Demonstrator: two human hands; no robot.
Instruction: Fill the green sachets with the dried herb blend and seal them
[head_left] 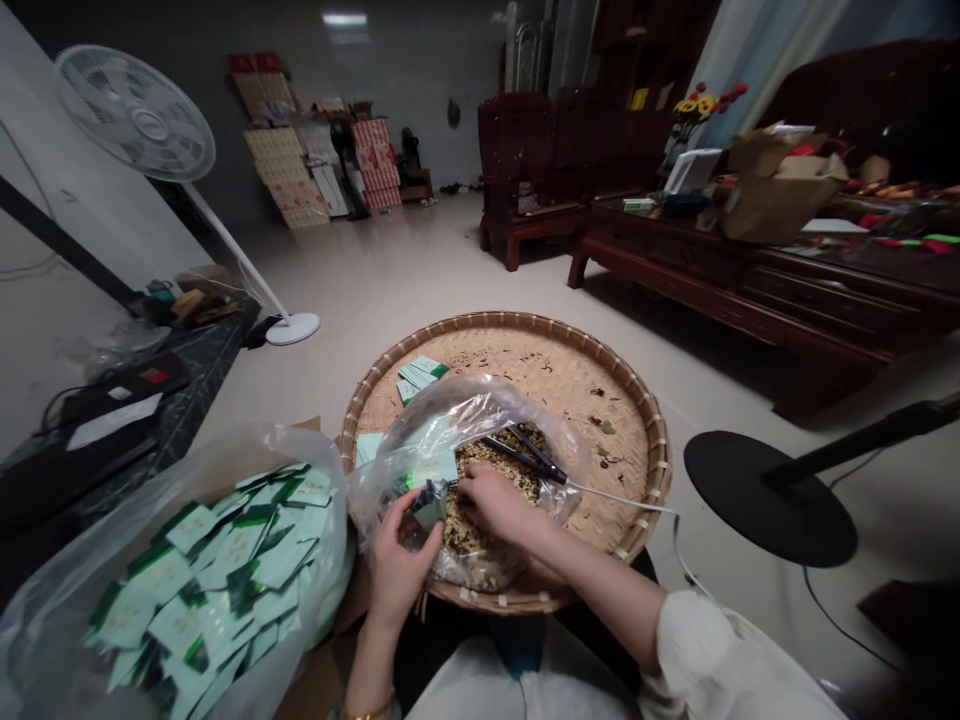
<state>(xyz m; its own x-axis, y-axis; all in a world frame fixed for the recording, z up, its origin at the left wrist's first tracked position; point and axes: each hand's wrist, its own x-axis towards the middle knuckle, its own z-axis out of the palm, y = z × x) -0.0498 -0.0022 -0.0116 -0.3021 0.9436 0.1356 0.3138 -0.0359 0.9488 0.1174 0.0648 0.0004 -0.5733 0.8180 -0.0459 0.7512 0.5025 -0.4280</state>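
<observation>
My left hand point(401, 560) is closed around a small green sachet point(430, 508), held upright with its dark, shiny mouth at the top. Just beside it, my right hand point(495, 498) has its fingers curled into a heap of loose dried mix point(465, 538), tan and dark bits; the fingertips are partly hidden. The mix lies in a clear plastic bag point(487, 395) spread on a round woven bamboo tray point(656, 440). Across the mix rests a black flat iron point(536, 462), its two arms apart. Pale green sachets point(435, 467) lie by my left fingers.
On my left stands a big clear bag point(300, 440) full of green sachets point(240, 545). More sachets point(420, 375) lie at the tray's far left. The iron's white cord point(630, 500) crosses the tray's right rim. A black round stand base point(765, 500) and a white fan point(292, 328) flank the tray.
</observation>
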